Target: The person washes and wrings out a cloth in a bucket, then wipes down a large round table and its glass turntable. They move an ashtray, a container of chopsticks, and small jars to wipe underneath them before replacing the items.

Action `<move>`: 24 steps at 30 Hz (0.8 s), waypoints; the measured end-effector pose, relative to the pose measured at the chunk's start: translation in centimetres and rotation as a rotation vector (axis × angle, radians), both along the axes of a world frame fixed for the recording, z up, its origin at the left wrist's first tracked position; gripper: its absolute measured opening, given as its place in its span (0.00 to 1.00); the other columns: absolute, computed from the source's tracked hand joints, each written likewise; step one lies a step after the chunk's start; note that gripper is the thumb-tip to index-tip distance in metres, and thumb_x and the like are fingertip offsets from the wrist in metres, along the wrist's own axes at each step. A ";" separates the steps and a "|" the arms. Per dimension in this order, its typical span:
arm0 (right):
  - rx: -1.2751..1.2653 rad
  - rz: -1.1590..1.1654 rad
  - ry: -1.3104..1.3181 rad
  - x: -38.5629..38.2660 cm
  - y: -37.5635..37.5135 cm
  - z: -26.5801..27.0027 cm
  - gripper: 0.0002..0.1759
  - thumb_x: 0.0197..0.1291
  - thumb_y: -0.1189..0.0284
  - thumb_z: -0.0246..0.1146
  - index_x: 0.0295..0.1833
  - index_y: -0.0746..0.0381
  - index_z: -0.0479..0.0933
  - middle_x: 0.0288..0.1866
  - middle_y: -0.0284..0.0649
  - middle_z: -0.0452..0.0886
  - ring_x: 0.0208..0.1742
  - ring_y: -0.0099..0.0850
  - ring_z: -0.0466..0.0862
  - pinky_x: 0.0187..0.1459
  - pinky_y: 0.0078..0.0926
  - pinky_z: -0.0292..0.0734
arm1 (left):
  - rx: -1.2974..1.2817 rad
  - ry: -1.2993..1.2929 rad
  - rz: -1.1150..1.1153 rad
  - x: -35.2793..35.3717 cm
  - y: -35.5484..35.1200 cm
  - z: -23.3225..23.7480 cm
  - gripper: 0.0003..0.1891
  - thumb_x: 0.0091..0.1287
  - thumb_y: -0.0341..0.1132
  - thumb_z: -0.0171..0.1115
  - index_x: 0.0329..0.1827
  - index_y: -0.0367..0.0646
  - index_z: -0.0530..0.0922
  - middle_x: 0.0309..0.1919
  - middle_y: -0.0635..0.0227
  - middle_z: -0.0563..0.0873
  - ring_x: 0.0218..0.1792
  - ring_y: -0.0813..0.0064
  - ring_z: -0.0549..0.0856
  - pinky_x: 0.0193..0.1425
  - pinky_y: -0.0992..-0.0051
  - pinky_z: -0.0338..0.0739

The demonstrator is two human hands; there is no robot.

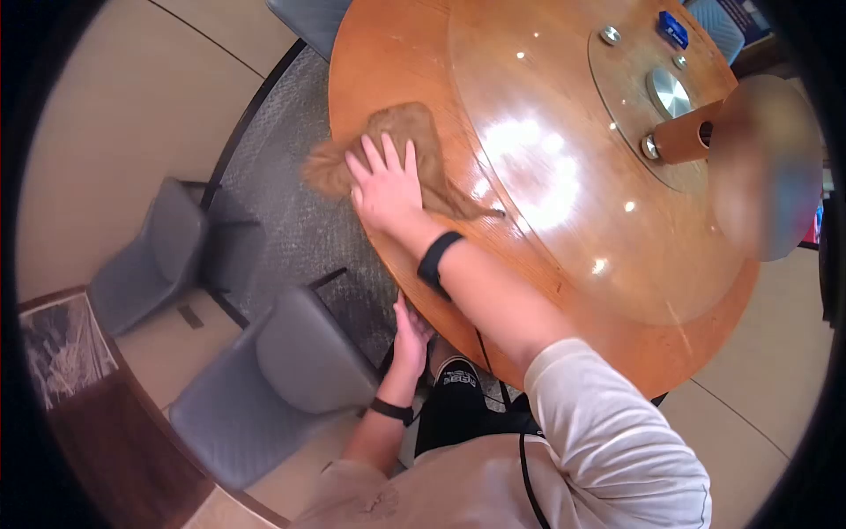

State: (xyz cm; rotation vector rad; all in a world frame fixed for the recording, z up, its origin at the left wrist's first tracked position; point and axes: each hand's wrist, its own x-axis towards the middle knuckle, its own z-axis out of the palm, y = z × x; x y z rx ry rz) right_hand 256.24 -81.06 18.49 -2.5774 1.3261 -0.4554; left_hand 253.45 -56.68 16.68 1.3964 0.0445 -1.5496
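Note:
My right hand (388, 187) lies flat with fingers spread on a brown cloth (412, 123). The cloth is rumpled, and part of it hangs over the left edge of the round wooden table (388, 53); a narrow tail of it stretches toward the glass turntable. Below the rim of the table, my left hand (411, 339) is raised beside the edge, thumb up and apart from the other fingers, with nothing visible in it. The far side of that hand is partly hidden.
A large glass turntable (529, 256) covers the table's middle. On it are a brown cylindrical holder (683, 141), a blue packet (672, 32) and a shiny metal disc (670, 93). Grey chairs (304, 353) stand close at my left, another grey chair (167, 256) farther off.

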 end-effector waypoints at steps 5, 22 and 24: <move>-0.033 -0.518 0.027 3.7 -12.8 -1.1 0.31 0.74 0.56 0.48 0.79 0.51 0.63 0.85 0.42 0.54 0.85 0.50 0.48 0.78 0.70 0.35 | 0.055 -0.051 -0.055 5.4 4.8 -1.4 0.44 0.75 0.72 0.32 0.86 0.58 0.39 0.80 0.47 0.57 0.78 0.49 0.61 0.77 0.48 0.58; 0.196 -0.236 0.032 -21.0 10.3 2.6 0.34 0.68 0.56 0.60 0.78 0.46 0.65 0.84 0.40 0.57 0.84 0.45 0.53 0.78 0.66 0.44 | 0.320 -0.136 -0.325 4.9 6.2 -5.1 0.42 0.75 0.72 0.35 0.85 0.58 0.47 0.78 0.47 0.61 0.76 0.51 0.65 0.74 0.50 0.63; 0.213 -0.239 0.074 -27.4 13.4 3.3 0.34 0.67 0.56 0.61 0.78 0.45 0.65 0.84 0.39 0.58 0.84 0.44 0.54 0.78 0.64 0.45 | 0.362 -0.188 -0.404 3.7 6.5 -5.4 0.43 0.75 0.72 0.35 0.85 0.56 0.49 0.78 0.49 0.63 0.75 0.53 0.66 0.72 0.53 0.65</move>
